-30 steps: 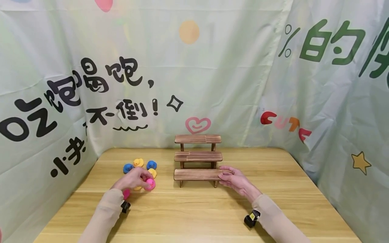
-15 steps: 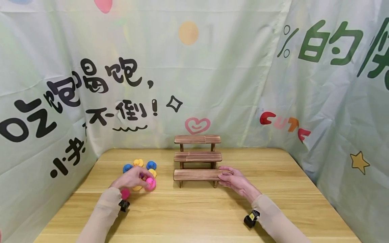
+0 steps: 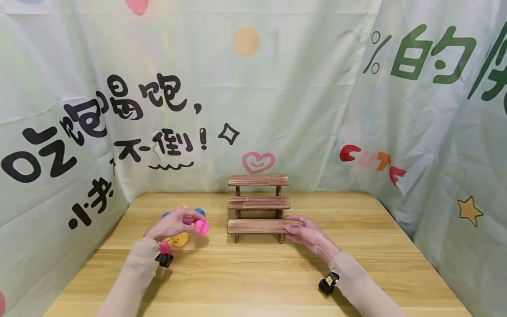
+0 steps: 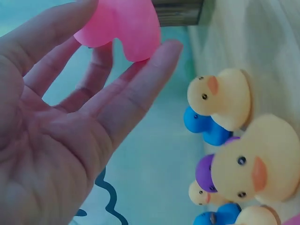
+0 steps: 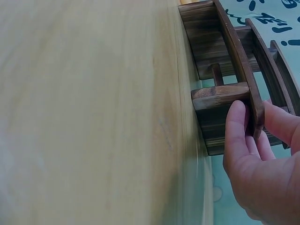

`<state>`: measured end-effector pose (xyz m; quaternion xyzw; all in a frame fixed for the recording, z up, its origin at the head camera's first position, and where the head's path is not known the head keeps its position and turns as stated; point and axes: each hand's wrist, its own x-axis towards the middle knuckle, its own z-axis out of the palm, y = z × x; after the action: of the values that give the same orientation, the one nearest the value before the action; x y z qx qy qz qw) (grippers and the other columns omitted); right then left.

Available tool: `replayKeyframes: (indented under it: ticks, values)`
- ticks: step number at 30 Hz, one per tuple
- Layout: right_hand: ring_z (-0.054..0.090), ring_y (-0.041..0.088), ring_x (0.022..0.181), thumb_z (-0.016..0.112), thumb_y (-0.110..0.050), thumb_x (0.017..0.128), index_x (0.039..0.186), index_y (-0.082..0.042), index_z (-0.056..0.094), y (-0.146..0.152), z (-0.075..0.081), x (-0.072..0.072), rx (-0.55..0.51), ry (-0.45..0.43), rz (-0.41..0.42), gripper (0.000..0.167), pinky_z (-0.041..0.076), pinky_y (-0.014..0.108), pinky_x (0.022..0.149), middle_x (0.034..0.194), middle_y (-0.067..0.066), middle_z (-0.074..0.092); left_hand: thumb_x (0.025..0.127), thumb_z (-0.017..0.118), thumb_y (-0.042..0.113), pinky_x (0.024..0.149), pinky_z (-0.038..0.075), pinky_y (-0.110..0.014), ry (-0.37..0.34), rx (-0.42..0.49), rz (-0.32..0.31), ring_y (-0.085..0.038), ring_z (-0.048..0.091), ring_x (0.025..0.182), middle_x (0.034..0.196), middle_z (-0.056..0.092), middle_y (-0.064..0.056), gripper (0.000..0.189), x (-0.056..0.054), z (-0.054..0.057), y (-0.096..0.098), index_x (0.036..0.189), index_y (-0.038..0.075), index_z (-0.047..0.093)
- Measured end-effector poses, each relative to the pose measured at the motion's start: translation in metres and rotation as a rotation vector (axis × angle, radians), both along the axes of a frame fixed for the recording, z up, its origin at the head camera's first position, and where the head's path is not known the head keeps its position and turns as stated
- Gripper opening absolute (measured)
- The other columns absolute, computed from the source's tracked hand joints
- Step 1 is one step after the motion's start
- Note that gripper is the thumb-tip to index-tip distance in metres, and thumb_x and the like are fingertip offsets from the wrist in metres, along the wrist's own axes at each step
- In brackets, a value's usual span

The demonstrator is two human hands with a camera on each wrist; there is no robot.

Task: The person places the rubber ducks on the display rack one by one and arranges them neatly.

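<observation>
My left hand (image 3: pixel 174 223) pinches a pink rubber duck (image 3: pixel 201 227) between thumb and fingers, raised over the table beside the other ducks. The left wrist view shows the pink duck (image 4: pixel 124 28) at the fingertips, its top cut off by the frame. My right hand (image 3: pixel 310 235) grips the right end of the lowest shelf of a three-tier wooden stand (image 3: pixel 255 226). In the right wrist view the thumb lies on one side of the shelf board (image 5: pixel 241 61) and the fingers on the other.
Rubber ducks cluster on the left of the table: a yellow duck (image 3: pixel 181 239), a blue duck (image 3: pixel 200 212), a purple duck (image 4: pixel 205 173) and others partly behind the left hand. Another pink duck (image 3: pixel 164 247) sits near the left wrist. A printed curtain (image 3: pixel 198 110) encloses the table.
My left hand has lifted the pink duck off the table and shifted it slightly away from me and rightward. The right hand and the stand stay in place.
</observation>
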<state>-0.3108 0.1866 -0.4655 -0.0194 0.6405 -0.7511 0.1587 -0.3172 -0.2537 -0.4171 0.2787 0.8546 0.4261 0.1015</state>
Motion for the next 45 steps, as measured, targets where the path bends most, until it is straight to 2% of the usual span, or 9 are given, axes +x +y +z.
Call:
replayKeyframes:
  ticks: [6,8,11,13,22,29,35,39,45]
  values:
    - [0.063,0.013,0.087,0.061,0.003,0.093,0.141,0.006,0.039,0.001,-0.002,-0.001,-0.012,-0.004,0.006,0.053,0.056,0.032,0.089,0.105,0.009,0.048,0.083,0.078,0.018,0.072,0.054,-0.031,0.04,0.029,0.033,-0.023,0.056,0.097,0.117,0.061,-0.009,0.032,-0.003,0.006,0.008,0.115,0.018,0.072]
    - [0.063,0.013,0.087,0.06,0.004,0.093,0.141,0.006,0.039,0.002,-0.004,-0.001,-0.013,-0.008,0.003,0.052,0.057,0.032,0.087,0.104,0.009,0.05,0.082,0.079,0.021,0.075,0.053,-0.036,0.041,0.045,0.063,-0.025,0.054,0.103,0.122,0.058,-0.008,0.032,-0.003,0.008,0.013,0.114,0.02,0.073]
    - [0.064,0.013,0.087,0.059,0.004,0.094,0.142,0.006,0.038,0.002,-0.004,-0.001,-0.016,-0.01,0.004,0.052,0.057,0.031,0.087,0.103,0.008,0.051,0.082,0.08,0.021,0.093,0.048,-0.04,0.015,0.106,0.086,-0.029,0.05,0.122,0.134,0.054,-0.008,0.033,-0.004,0.011,0.021,0.114,0.02,0.072]
    - [0.064,0.013,0.087,0.059,0.004,0.094,0.142,0.007,0.037,0.002,-0.004,-0.001,-0.02,-0.005,0.006,0.053,0.057,0.031,0.087,0.102,0.008,0.052,0.082,0.079,0.019,0.099,0.044,-0.044,-0.016,0.16,0.089,-0.031,0.048,0.129,0.139,0.052,-0.008,0.034,-0.004,0.013,0.027,0.116,0.017,0.072]
    - [0.064,0.012,0.086,0.058,0.005,0.094,0.142,0.009,0.035,0.0,0.0,-0.001,-0.031,0.007,0.015,0.054,0.057,0.03,0.086,0.101,0.007,0.053,0.09,0.071,0.016,0.094,0.051,-0.038,-0.06,0.317,0.041,-0.023,0.061,0.113,0.122,0.066,-0.012,0.034,-0.01,0.013,0.047,0.123,0.007,0.065]
    - [0.064,0.012,0.084,0.058,0.005,0.094,0.142,0.008,0.036,0.0,0.0,-0.001,-0.033,-0.005,0.015,0.054,0.057,0.029,0.084,0.099,0.007,0.053,0.092,0.067,0.009,0.091,0.054,-0.038,0.003,0.405,-0.033,-0.023,0.06,0.112,0.123,0.062,-0.021,0.024,-0.017,0.019,0.065,0.114,-0.001,0.068]
    - [0.065,0.013,0.085,0.058,0.005,0.093,0.141,0.007,0.037,0.001,-0.001,-0.001,-0.03,-0.007,0.006,0.052,0.057,0.029,0.085,0.1,0.007,0.052,0.087,0.073,0.009,0.089,0.053,-0.034,0.045,0.439,0.017,-0.021,0.06,0.105,0.118,0.065,-0.022,0.025,-0.02,0.031,0.084,0.109,-0.003,0.069]
    - [0.065,0.013,0.086,0.058,0.006,0.093,0.141,0.007,0.039,0.001,-0.003,-0.002,-0.027,-0.009,-0.005,0.051,0.057,0.029,0.085,0.101,0.008,0.053,0.085,0.076,0.011,0.084,0.054,-0.03,0.069,0.408,0.068,-0.019,0.062,0.097,0.111,0.068,-0.016,0.029,-0.025,0.035,0.094,0.112,0.001,0.068]
    - [0.065,0.014,0.086,0.057,0.006,0.094,0.141,0.006,0.039,0.001,-0.004,-0.003,-0.029,-0.013,-0.012,0.05,0.057,0.03,0.086,0.101,0.008,0.052,0.085,0.077,0.013,0.086,0.056,-0.028,0.036,0.4,0.133,-0.02,0.064,0.109,0.12,0.068,-0.013,0.047,-0.032,0.036,0.105,0.126,0.0,0.06]
